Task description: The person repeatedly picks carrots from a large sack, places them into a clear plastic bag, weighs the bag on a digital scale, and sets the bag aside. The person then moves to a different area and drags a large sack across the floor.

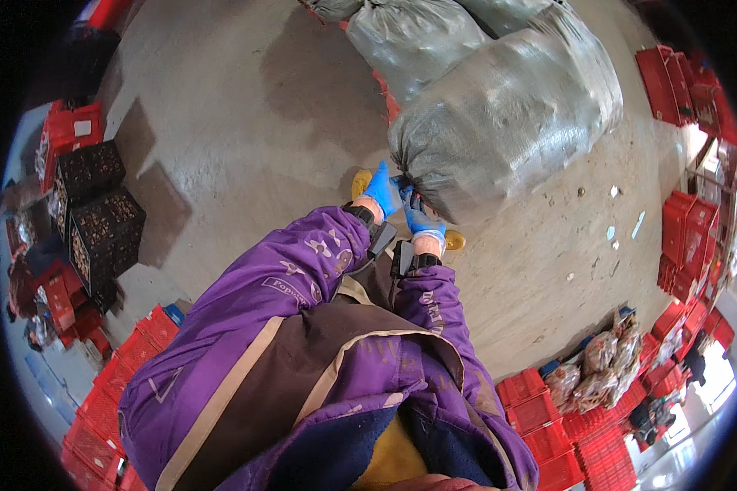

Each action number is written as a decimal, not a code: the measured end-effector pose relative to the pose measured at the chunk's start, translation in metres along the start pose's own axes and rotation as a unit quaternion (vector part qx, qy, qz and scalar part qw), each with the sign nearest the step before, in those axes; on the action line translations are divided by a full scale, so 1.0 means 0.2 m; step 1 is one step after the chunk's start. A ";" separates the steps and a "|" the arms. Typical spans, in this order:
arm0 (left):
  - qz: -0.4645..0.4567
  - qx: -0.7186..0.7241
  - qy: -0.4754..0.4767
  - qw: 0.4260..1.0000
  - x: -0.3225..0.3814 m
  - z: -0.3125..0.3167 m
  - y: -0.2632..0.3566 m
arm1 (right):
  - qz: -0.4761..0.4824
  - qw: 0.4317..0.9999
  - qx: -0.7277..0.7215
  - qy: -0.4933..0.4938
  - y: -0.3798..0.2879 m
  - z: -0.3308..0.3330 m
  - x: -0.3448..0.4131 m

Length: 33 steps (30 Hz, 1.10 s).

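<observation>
A large, full grey-green woven plastic sack (509,116) lies on its side, its gathered mouth pointing towards me. My left hand (384,191), in a blue glove, is at the bunched, tied end of the sack. Just right of it, my right hand (422,216), also blue-gloved, has its fingers at the same gathered end. Something small, dark and partly red shows between the fingers; its exact form is hidden. Another filled sack (414,43) lies against the first, farther away, with red material along its lower edge.
Black crates with small brown contents (105,221) stand at the left on the concrete floor (221,123). Red plastic crates (540,423) are stacked at the lower right, beside filled clear bags (601,368). More red crates (687,233) stand at the right. Small scraps lie on the floor.
</observation>
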<state>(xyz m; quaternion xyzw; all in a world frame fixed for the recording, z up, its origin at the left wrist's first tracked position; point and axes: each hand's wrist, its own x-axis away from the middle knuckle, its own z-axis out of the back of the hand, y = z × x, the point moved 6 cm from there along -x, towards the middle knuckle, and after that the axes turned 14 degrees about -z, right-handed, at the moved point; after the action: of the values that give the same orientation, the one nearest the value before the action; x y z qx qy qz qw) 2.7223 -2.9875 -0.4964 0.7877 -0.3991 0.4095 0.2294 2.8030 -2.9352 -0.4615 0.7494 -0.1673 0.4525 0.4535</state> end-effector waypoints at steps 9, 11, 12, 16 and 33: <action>0.016 0.003 -0.031 0.999 0.03 0.03 -0.01 | 0.037 0.999 -0.003 -0.032 -0.16 0.11 -0.10; -0.017 -0.048 0.008 0.999 0.03 0.00 -0.01 | 0.021 0.998 -0.021 -0.050 -0.17 0.11 -0.10; -0.027 -0.078 -0.008 0.997 0.03 -0.03 -0.01 | 0.001 0.997 -0.041 -0.070 -0.17 0.11 -0.11; 0.006 -0.097 -0.054 0.994 0.05 -0.11 -0.02 | -0.023 0.996 -0.073 -0.052 -0.14 0.14 -0.12; 0.009 -0.138 0.072 0.988 0.06 0.03 0.01 | 0.044 0.987 0.014 -0.154 -0.16 0.13 -0.27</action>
<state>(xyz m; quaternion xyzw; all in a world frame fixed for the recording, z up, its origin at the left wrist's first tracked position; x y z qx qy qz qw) 2.7284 -2.9979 -0.4911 0.7135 -0.4410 0.4080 0.3604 2.8092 -2.9485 -0.5289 0.8086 -0.2614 0.3531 0.3913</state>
